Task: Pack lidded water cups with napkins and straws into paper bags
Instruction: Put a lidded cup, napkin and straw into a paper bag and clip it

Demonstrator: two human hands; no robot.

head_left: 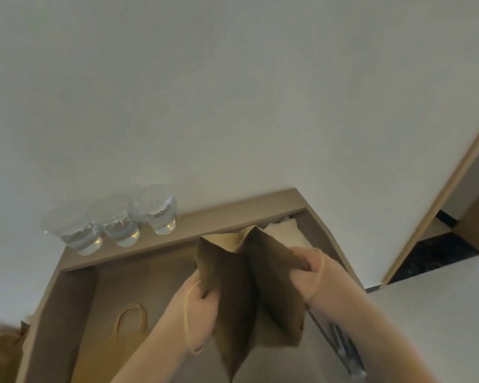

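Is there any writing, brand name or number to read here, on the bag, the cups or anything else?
None can be read.
The paper bag gripped by the left hand and right hand: plain brown, no print visible.
The lidded cups: clear, no label visible.
The dark bundle at the right: too blurred to tell.

The paper bag (249, 288) is plain brown with tan cord handles. Behind it, three clear cups (116, 219) hold colourless water on a taupe shelf (205, 222). The wall (233, 92) is plain white.
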